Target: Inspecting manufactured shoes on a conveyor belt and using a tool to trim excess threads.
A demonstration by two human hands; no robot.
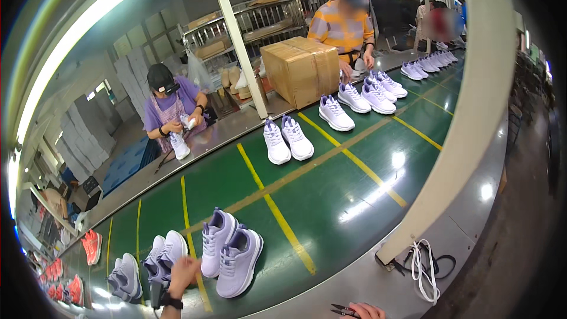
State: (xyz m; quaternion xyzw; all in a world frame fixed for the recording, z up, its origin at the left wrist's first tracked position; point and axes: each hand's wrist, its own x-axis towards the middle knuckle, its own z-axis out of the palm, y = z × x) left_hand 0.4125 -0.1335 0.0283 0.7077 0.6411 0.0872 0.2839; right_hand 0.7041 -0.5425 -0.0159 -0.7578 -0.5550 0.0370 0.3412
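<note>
My left hand (184,274), with a black band at the wrist, is over the green conveyor belt (283,198). Its fingers are curled in; what they hold, if anything, is hidden. Just right of it sits a pair of pale lilac sneakers (237,263), close together with toes toward me. Directly behind and left of the hand is another lilac pair (164,252), partly covered by it. At the lower edge, my right hand (365,311) is closed on small dark thread snips (342,309), whose blades point left. Only its fingers show.
Grey sneakers (126,277) and coral sneakers (91,247) stand farther left. White pairs (287,140) line the belt's far side. Across it, two people handle shoes beside a cardboard box (301,71). A pale post (440,212) rises at right, near a white cable (422,272).
</note>
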